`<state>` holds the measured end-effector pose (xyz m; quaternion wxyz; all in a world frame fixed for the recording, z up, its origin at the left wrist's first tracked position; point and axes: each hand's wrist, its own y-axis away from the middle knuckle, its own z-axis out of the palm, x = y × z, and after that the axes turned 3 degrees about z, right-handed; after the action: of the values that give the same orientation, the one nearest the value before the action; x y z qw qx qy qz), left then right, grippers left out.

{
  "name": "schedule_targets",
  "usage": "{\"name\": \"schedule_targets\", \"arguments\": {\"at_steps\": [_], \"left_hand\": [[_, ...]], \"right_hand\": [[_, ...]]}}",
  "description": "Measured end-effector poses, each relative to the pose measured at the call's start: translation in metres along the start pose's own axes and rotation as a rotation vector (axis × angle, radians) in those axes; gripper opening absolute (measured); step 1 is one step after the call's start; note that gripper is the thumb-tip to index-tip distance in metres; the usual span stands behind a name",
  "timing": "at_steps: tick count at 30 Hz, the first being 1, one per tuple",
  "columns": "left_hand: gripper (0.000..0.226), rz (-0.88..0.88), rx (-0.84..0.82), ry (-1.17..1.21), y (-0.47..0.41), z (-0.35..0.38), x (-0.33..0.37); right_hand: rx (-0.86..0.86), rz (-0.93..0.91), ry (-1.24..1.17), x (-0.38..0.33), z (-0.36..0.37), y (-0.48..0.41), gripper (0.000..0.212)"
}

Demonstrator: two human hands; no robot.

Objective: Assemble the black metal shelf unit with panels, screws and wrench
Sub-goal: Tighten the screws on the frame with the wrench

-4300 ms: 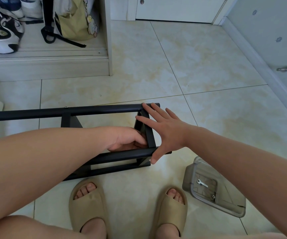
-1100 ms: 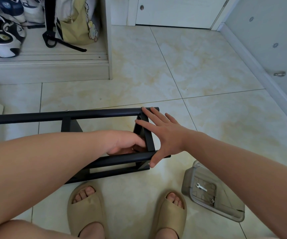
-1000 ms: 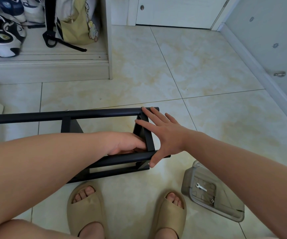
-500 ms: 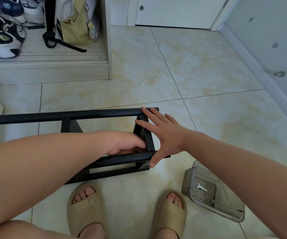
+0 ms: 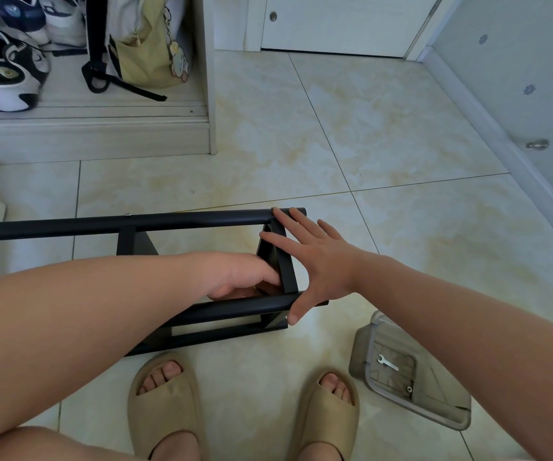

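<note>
The black metal shelf frame (image 5: pixel 182 221) lies on its side on the tiled floor in front of me. My right hand (image 5: pixel 315 257) lies flat with spread fingers against the frame's right end panel, thumb on the near bar. My left hand (image 5: pixel 245 276) reaches inside the frame at that end panel, fingers curled at the inner corner; what they hold is hidden. A small silver wrench (image 5: pixel 387 363) lies in a grey plastic tray (image 5: pixel 361 347) on the floor to the right.
My two feet in beige slides (image 5: pixel 165 397) stand just in front of the frame. A low cabinet (image 5: pixel 89 131) with sneakers and a bag is at the back left. A wall with a door stop (image 5: pixel 537 144) runs along the right.
Almost nothing has moved. My left hand's fingers shift slightly at the inner corner of the end panel; my right hand stays pressed in place.
</note>
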<state>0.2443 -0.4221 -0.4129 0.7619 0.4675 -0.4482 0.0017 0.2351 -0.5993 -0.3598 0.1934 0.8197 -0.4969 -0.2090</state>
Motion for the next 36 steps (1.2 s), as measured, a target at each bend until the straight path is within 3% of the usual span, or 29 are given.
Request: {"name": "schedule_targets", "arguments": {"at_steps": [4, 15, 21, 36], "left_hand": [[0.012, 0.038, -0.008, -0.055, 0.003, 0.0024, 0.0004], [0.022, 0.0, -0.048, 0.098, 0.0012, -0.002, -0.0015], [0.01, 0.03, 0.017, -0.089, 0.0017, 0.002, -0.0016], [0.024, 0.041, -0.012, 0.142, -0.0021, -0.0034, -0.0058]], "right_hand": [[0.001, 0.001, 0.001, 0.0, 0.0007, -0.0003, 0.14], [0.004, -0.003, -0.004, 0.0002, 0.0005, 0.0001, 0.139], [0.0, 0.001, 0.0, 0.0002, 0.0008, -0.0007, 0.14], [0.0, -0.001, -0.005, -0.0003, 0.0, 0.0001, 0.139]]}}
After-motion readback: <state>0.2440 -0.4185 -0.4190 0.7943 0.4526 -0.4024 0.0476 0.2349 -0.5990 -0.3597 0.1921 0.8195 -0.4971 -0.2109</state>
